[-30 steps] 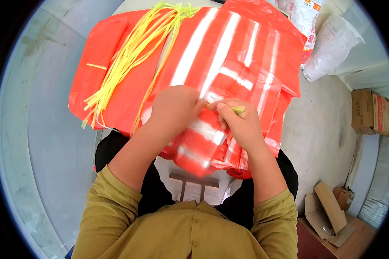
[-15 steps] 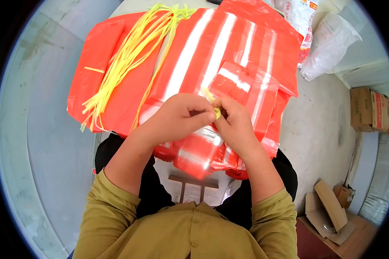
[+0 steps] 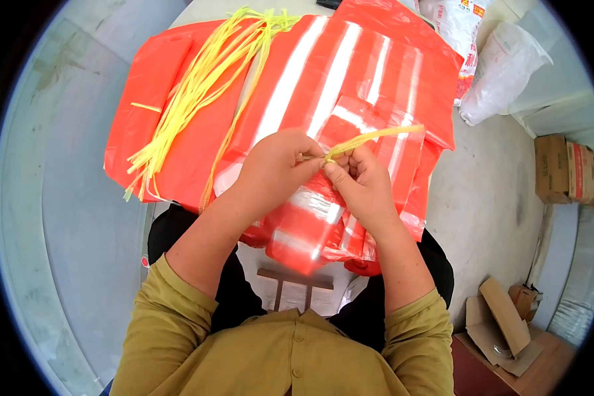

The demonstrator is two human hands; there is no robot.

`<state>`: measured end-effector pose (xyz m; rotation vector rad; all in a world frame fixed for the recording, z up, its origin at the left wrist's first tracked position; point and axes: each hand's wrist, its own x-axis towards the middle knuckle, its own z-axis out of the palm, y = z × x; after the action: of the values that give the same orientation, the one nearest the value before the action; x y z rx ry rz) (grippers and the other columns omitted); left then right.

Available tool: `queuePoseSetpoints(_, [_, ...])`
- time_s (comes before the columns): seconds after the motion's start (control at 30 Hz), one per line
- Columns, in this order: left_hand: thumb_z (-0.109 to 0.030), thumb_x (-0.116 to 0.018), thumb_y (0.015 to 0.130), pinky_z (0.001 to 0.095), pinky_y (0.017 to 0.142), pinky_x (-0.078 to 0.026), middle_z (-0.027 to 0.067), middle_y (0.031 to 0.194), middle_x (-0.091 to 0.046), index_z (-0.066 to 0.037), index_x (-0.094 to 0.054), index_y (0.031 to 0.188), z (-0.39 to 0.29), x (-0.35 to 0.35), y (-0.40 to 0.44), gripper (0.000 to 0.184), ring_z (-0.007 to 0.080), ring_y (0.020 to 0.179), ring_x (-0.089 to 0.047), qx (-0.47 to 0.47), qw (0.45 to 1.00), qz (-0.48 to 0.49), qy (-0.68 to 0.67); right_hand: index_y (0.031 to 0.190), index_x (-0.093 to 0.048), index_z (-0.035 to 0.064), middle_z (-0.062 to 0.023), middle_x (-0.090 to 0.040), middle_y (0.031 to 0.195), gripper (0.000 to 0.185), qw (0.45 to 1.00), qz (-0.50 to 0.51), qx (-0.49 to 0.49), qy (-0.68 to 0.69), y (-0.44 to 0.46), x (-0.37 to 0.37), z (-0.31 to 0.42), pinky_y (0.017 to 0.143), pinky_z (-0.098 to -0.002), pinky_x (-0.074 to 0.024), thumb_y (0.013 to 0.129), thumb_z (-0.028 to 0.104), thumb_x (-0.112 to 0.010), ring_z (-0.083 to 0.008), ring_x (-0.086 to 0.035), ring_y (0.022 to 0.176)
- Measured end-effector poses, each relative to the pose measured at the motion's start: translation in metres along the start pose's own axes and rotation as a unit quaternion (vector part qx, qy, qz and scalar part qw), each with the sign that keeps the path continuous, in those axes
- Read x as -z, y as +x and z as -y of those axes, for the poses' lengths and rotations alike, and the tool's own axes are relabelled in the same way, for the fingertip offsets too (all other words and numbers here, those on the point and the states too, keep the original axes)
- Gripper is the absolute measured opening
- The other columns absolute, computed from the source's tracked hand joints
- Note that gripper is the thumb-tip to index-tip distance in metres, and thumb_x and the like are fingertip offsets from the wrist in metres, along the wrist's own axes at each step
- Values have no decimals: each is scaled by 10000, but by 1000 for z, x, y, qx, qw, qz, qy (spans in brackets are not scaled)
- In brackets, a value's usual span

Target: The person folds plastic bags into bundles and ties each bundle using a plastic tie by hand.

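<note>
A printed bag point(image 3: 466, 34) and a cloudy plastic bag point(image 3: 505, 72) sit side by side near me, two cardboard cartons point(image 3: 552, 169) edge the pale floor point(image 3: 485, 198), and an opened box point(image 3: 506, 315) sprawls across a brown surface point(image 3: 544, 366).

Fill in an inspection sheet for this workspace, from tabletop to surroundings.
Surface: pale tabletop, mostly covered by red plastic.
Job's things: yellow strip in the hands; bundle of yellow strips lying loose on the red plastic.
Clutter: short yellow piece left of the bundle; dark object at the far edge, too cut off to identify.
Hands: left hand and right hand both pinch the yellow strip.
Cables: nothing seen.
Surroundings: white bag beyond the table's right side; cardboard boxes farther right; opened carton lower right.
</note>
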<state>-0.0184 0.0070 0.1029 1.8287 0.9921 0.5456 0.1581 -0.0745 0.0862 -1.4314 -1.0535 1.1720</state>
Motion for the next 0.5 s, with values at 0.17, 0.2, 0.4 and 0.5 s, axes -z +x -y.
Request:
queuePoseSetpoints(0.17, [-108, -706, 976, 282, 670, -471, 0, 819, -630, -17, -703, 1020, -1, -4, 2, 101, 64, 750, -562, 111, 981, 39, -155, 1111, -686, 44, -58, -665, 887, 173, 991, -12, 26, -129, -2, 2, 5, 684, -301, -521, 944, 49, -732, -130, -626, 762])
queuePoseSetpoints(0.2, [-108, -693, 981, 282, 666, -468, -7, 803, -622, -21, -705, 1019, -5, -3, 1, 96, 58, 746, -555, 130, 979, 46, -151, 1125, -689, 43, -71, -675, 903, 196, 985, -30, 57, -159, -4, 0, 8, 705, -318, -532, 934, 36, -730, -158, -645, 779])
queuePoseSetpoints(0.4, [-128, -664, 944, 392, 661, -518, 100, 801, -666, -15, -684, 932, -1, -4, -4, 116, 248, 736, -661, -233, 916, 12, 326, 1140, -727, 34, -135, -694, 995, 253, 934, -67, 251, -243, 3, 0, -6, 823, -411, -558, 893, -16, -706, -320, -681, 944])
queuePoseSetpoints(0.5, [-132, -682, 963, 388, 670, -522, 111, 819, -690, -25, -706, 971, -1, -5, -7, 110, 246, 745, -672, -194, 965, -18, 178, 1096, -738, 25, -137, -697, 1016, 200, 944, -64, 222, -237, 0, -1, -3, 817, -404, -557, 906, -21, -694, -315, -684, 946])
